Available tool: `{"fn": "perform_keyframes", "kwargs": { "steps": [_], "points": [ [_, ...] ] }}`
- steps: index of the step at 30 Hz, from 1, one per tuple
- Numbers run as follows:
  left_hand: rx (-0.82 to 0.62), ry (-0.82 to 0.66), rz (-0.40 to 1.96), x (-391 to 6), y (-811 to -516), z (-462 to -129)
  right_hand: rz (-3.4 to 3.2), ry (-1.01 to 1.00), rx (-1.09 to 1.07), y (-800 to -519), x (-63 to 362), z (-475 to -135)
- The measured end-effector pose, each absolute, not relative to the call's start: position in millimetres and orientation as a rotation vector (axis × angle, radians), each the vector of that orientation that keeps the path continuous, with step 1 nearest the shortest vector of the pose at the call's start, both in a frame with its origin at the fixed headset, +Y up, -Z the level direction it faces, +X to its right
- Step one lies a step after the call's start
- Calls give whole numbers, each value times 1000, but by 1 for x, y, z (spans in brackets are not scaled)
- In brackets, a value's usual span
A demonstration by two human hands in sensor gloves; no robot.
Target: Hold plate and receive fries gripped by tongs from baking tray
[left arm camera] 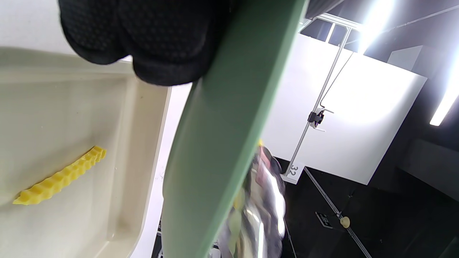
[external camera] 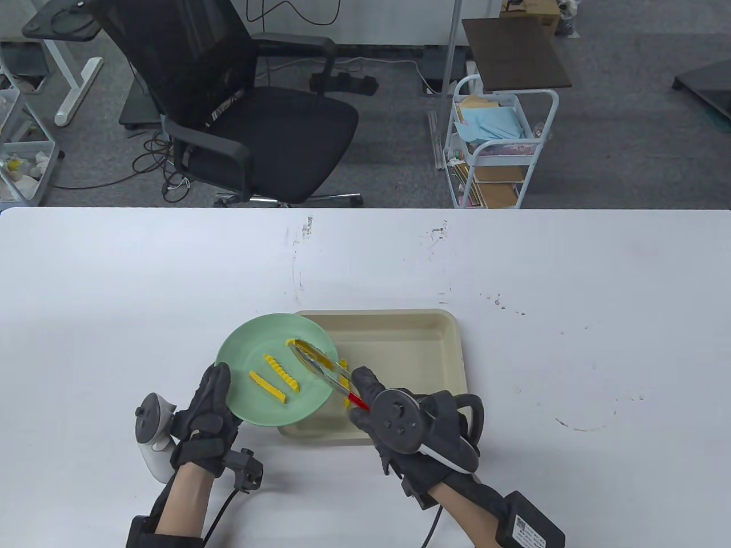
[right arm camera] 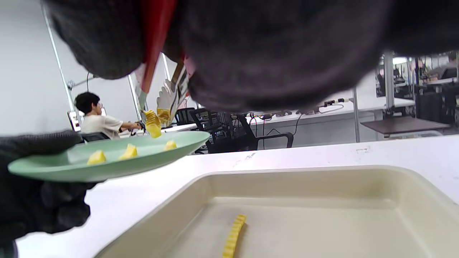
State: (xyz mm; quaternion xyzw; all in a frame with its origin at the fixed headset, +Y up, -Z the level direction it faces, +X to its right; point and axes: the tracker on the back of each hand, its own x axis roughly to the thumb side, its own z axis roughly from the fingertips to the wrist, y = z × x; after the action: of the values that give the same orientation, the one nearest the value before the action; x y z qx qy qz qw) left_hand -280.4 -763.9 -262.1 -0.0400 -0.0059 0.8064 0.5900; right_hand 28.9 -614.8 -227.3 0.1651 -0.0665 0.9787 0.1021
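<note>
Both hands grip: left (external camera: 203, 416) holds the pale-green plate (external camera: 251, 348), right (external camera: 394, 422) squeezes red-handled tongs (external camera: 325, 374) pinching a crinkle-cut fry (right arm camera: 153, 127).

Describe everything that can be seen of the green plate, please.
The green plate is round, shallow and matte, and looks like plastic. The left hand grips its near rim and holds it raised above the table, overlapping the left part of the beige tray. Three crinkle-cut fries lie on it. The tongs, held by the right hand, hold another fry just above it.
</note>
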Motion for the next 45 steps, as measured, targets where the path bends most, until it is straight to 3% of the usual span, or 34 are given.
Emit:
{"fn": "perform_keyframes", "kwargs": {
  "steps": [17, 28, 36, 45],
  "points": [
    [-111, -19, 1867, -278, -766, -263, 2942, -201, 538, -620, 16, -227],
    [-95, -10, 1875, -281, -765, -263, 2820, -246, 232, -609, 79, -236],
    [-74, -11, 1879, -282, -764, -263, 2935, -128, 10, -641, 120, -253],
    [-82, -10, 1883, -283, -765, -262, 3050, 113, 188, -682, 81, -245]
  ]
}}
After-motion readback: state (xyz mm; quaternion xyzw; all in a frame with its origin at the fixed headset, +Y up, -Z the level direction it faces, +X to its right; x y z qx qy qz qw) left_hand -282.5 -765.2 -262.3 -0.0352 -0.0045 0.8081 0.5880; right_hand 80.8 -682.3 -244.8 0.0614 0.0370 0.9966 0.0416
